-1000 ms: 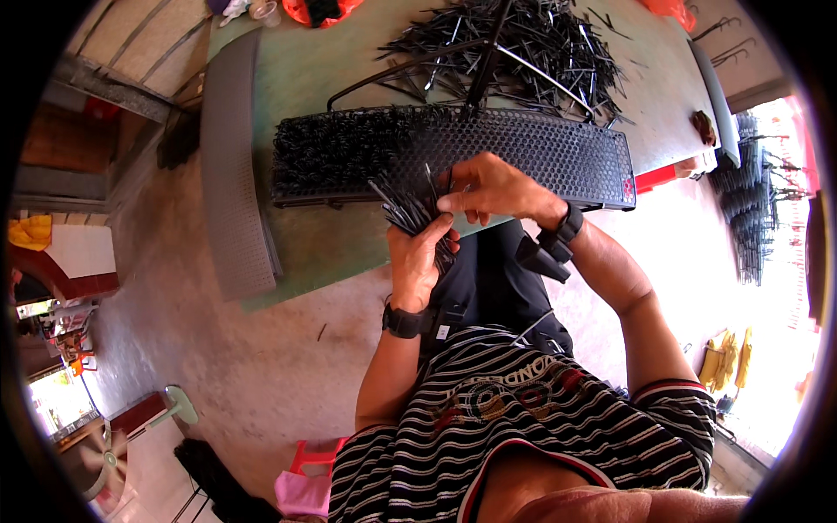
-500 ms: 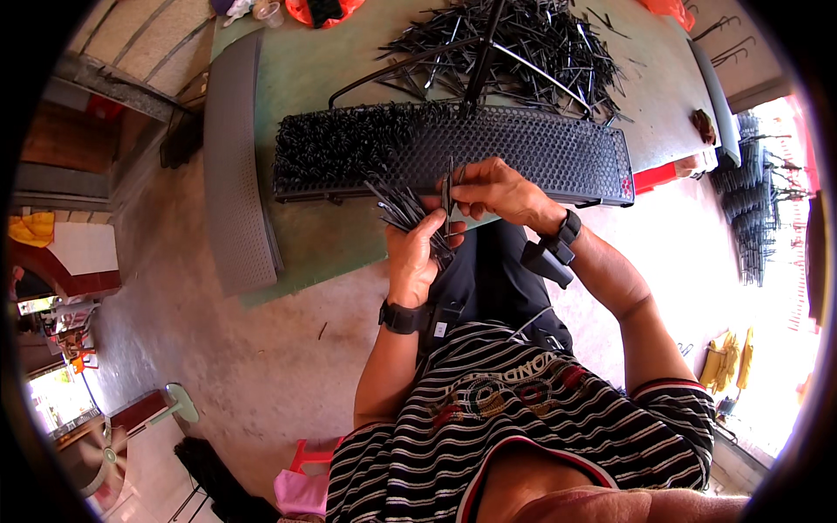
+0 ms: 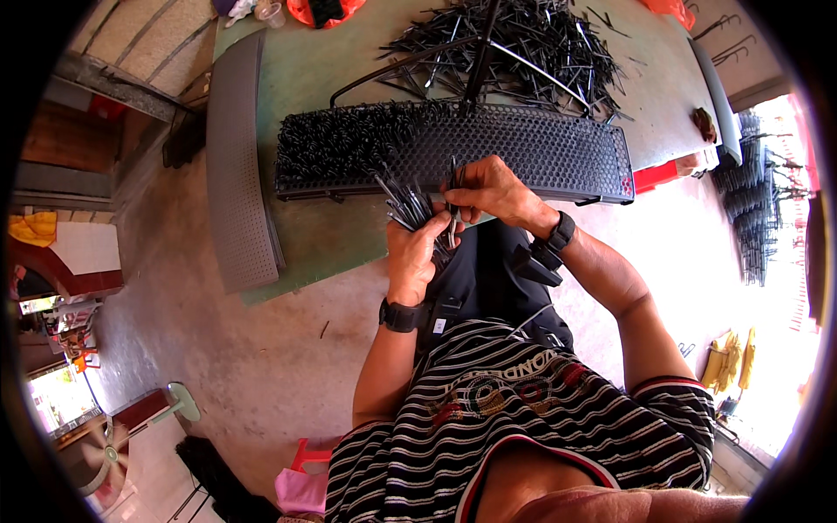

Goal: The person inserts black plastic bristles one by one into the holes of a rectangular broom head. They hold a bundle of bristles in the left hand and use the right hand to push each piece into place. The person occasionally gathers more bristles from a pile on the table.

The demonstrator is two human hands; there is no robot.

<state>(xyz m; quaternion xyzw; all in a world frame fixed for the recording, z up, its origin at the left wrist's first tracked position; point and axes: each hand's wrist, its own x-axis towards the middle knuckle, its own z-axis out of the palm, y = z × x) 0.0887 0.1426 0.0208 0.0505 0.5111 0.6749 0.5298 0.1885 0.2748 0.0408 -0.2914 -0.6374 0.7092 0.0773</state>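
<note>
My left hand is closed around a bundle of thin black strips, whose ends fan out above the thumb. Right beside it, my right hand pinches a dark strip that stands nearly upright against the left thumb. Just beyond both hands lies a long black perforated panel with a metal frame. Its left part carries a dense cover of black bristle-like tufts; on the right its holes are bare. Whether the pinched strip is one or a few, I cannot make out.
A big heap of loose black strips lies on the green table behind the panel. Grey perforated sheets are stacked along the table's left side. A black frame bar rises over the panel. Dark racks stand at right.
My right hand has shifted slightly down with its fingers still pinched. The left hand stays nearly in place, its bundle tilted a little differently.
</note>
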